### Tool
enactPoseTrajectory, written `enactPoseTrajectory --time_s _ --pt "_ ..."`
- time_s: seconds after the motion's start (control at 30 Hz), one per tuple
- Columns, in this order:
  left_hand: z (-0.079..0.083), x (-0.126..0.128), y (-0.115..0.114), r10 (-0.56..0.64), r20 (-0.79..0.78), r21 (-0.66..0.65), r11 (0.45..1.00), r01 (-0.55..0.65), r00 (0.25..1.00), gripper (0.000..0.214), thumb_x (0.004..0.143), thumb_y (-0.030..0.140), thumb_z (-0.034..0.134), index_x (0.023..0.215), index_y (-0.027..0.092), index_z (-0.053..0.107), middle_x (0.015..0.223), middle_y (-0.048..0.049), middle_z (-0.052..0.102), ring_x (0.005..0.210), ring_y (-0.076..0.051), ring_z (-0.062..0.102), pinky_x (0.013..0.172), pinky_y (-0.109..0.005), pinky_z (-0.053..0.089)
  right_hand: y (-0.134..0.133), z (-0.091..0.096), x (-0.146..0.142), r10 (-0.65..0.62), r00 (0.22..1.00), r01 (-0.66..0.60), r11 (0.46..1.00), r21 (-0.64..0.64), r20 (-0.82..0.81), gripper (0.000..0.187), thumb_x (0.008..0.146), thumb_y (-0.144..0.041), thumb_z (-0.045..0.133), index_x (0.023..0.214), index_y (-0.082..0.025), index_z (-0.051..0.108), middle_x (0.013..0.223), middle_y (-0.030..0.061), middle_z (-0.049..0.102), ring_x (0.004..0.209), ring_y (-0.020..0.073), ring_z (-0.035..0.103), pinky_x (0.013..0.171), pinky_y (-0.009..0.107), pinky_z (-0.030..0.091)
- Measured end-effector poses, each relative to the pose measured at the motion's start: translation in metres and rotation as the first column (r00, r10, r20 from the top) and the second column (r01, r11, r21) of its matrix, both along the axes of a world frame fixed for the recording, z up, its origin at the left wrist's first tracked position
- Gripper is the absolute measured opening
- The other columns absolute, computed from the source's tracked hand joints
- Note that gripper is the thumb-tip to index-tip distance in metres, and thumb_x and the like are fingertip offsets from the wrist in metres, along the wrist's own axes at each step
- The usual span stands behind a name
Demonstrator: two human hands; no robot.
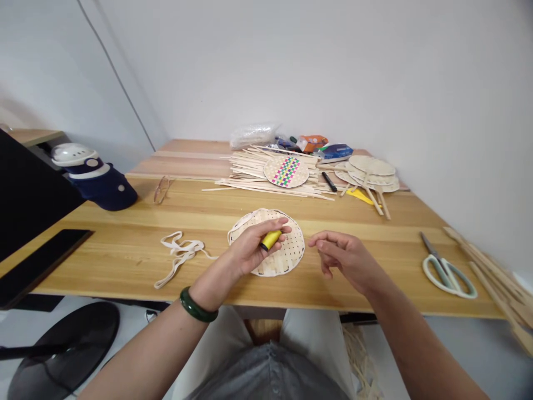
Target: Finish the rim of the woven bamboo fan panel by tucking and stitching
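Note:
In the head view my left hand (pixel 260 241) holds a small yellow cylinder (pixel 271 240) with a dark end, lying across the fingers. Beneath that hand a round woven bamboo disc (pixel 293 255) rests on the table, its rim edged in pale tape with dark stitches; the hand hides part of it. Just right of the disc is my right hand (pixel 339 253), thumb and forefinger brought together and the other fingers curled. Whatever may be pinched there is too small to see. A loose length of cream tape (pixel 187 253) trails from the disc's left side.
Scissors (pixel 445 272) lie at right beside wooden sticks (pixel 495 266). Behind are bamboo strips (pixel 245 172), a colourful woven disc (pixel 287 171), a black marker (pixel 328 181) and stacked fans (pixel 372 169). Glasses (pixel 161 190), a blue jug (pixel 97 180) and a dark tablet-like slab (pixel 41 261) are left.

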State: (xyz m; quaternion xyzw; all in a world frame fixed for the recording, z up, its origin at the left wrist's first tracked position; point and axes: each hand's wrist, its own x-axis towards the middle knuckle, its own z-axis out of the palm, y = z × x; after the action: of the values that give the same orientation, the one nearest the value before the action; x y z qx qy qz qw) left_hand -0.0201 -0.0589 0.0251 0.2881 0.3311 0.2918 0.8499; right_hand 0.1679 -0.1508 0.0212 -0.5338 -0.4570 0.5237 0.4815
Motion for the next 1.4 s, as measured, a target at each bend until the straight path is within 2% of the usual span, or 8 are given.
enactPoseTrajectory --time_s 0.17,0.33,0.53,0.67,0.83,1.03,1.2,1.4 --pt "-0.012 -0.003 -0.001 0.080 -0.078 0.238 0.970 -0.059 0.994 0.040 0.071 -0.004 0.065 0.109 0.011 0.067 0.089 -0.0051 0.071 0.061 -0.005 0.060 0.059 -0.015 0.048 -0.009 0.009 -0.002 0.020 1.000 -0.020 1.000 -0.016 -0.004 0.027 0.076 -0.041 0.069 0.082 -0.015 0.066 0.051 -0.0067 0.039 0.042 0.0079 0.042 0.039 0.022 0.039" --pt "-0.022 -0.007 0.001 0.177 -0.215 0.517 0.855 -0.042 0.960 0.044 0.068 0.007 0.072 0.112 0.011 0.066 0.090 -0.0048 0.072 0.065 -0.009 0.062 0.068 -0.022 0.050 -0.016 0.011 0.002 0.044 0.999 -0.044 0.999 -0.001 0.000 0.024 0.082 -0.039 0.067 0.085 -0.015 0.066 0.048 -0.0076 0.039 0.040 0.0065 0.043 0.042 0.020 0.038" --pt "-0.025 -0.008 0.000 0.266 -0.280 0.598 0.800 -0.049 0.923 0.050 0.072 0.013 0.070 0.121 0.009 0.060 0.063 0.0031 0.064 0.047 -0.008 0.053 0.053 -0.022 0.046 -0.026 0.010 0.007 0.084 0.996 -0.084 0.996 -0.003 -0.019 0.026 0.085 -0.042 0.065 0.087 -0.017 0.066 0.047 -0.0079 0.036 0.040 0.0068 0.040 0.042 0.021 0.037" --pt "-0.022 -0.010 -0.001 0.265 -0.269 0.536 0.840 -0.085 0.926 0.060 0.075 0.015 0.068 0.132 0.008 0.050 0.050 0.0087 0.053 0.041 -0.008 0.047 0.044 -0.020 0.041 -0.030 0.012 0.013 0.030 0.998 -0.031 0.999 -0.018 -0.055 0.026 0.082 -0.042 0.069 0.084 -0.017 0.067 0.047 -0.0088 0.030 0.040 0.0061 0.037 0.042 0.020 0.038" --pt "-0.017 -0.016 0.004 0.202 -0.226 0.423 0.902 -0.091 0.953 0.035 0.070 0.010 0.069 0.104 0.010 0.061 0.048 0.0075 0.050 0.040 -0.005 0.042 0.039 -0.016 0.034 -0.033 0.010 0.035 -0.131 0.980 0.127 0.991 -0.037 -0.151 0.022 0.075 -0.037 0.076 0.078 -0.017 0.067 0.049 -0.0096 0.024 0.042 0.0043 0.022 0.040 0.018 0.038" --pt "-0.011 -0.023 0.009 0.094 -0.077 0.237 0.969 -0.074 0.993 0.016 0.067 0.009 0.068 0.078 0.012 0.056 0.054 0.0061 0.048 0.041 -0.001 0.038 0.038 -0.012 0.027 -0.041 0.000 0.069 -0.263 0.942 0.239 0.962 -0.133 -0.209 0.024 0.068 -0.035 0.080 0.078 -0.018 0.068 0.048 -0.0102 0.021 0.043 0.0044 0.018 0.040 0.016 0.035" --pt "-0.005 -0.028 0.013 0.053 0.059 0.110 0.992 -0.060 0.997 0.015 0.067 0.006 0.063 0.076 0.013 0.054 0.055 0.0082 0.040 0.040 0.000 0.035 0.037 -0.010 0.028 -0.044 -0.006 0.087 -0.364 0.906 0.321 0.923 -0.211 -0.216 0.027 0.060 -0.033 0.085 0.070 -0.018 0.066 0.046 -0.0103 0.022 0.043 0.0045 0.015 0.038 0.015 0.034" --pt "0.004 -0.038 0.019 0.005 0.123 0.045 0.999 -0.011 0.992 0.006 0.077 0.005 0.055 0.075 0.011 0.056 0.051 0.0077 0.036 0.036 -0.001 0.033 0.031 -0.007 0.026 -0.046 -0.009 0.115 -0.434 0.866 0.382 0.895 -0.232 -0.248 0.026 0.060 -0.026 0.084 0.064 -0.018 0.060 0.045 -0.0099 0.025 0.042 0.0046 0.016 0.036 0.015 0.033"
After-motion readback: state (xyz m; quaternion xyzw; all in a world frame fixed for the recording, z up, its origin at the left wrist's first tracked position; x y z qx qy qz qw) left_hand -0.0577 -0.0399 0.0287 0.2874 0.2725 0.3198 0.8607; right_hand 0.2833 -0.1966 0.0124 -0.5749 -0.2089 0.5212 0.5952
